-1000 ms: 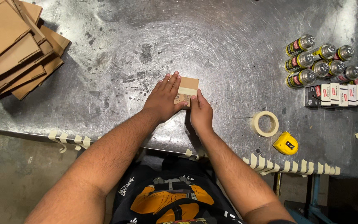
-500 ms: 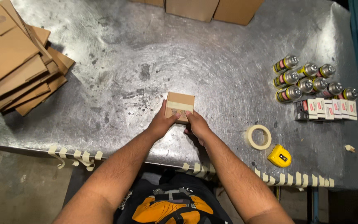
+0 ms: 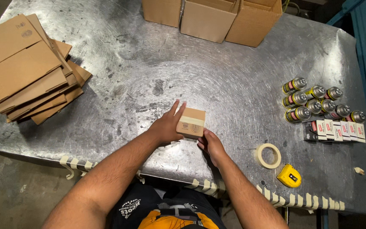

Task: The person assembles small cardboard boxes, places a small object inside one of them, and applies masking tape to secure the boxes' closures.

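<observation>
2 hands hold a small taped cardboard box (tilted above the metal table): left hand fingers spread against its side, right hand pinching its lower edge.

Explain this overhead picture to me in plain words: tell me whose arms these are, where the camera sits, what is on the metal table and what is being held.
There is no machine here. The picture comes from a camera worn on a person's head, looking down, so the two bare arms at the bottom are that person's own.

The left hand and the right hand hold a small cardboard box between them, just above a scratched metal table. A strip of tape runs across the box.

On the table, at far left, lies a stack of flattened cardboard. Along the far edge stand three larger open cartons. At right lie a cluster of small metal cans, with a row of little flat packets below them. Nearer the person are a roll of masking tape and a yellow tape measure. Short tape strips hang along the near edge.
</observation>
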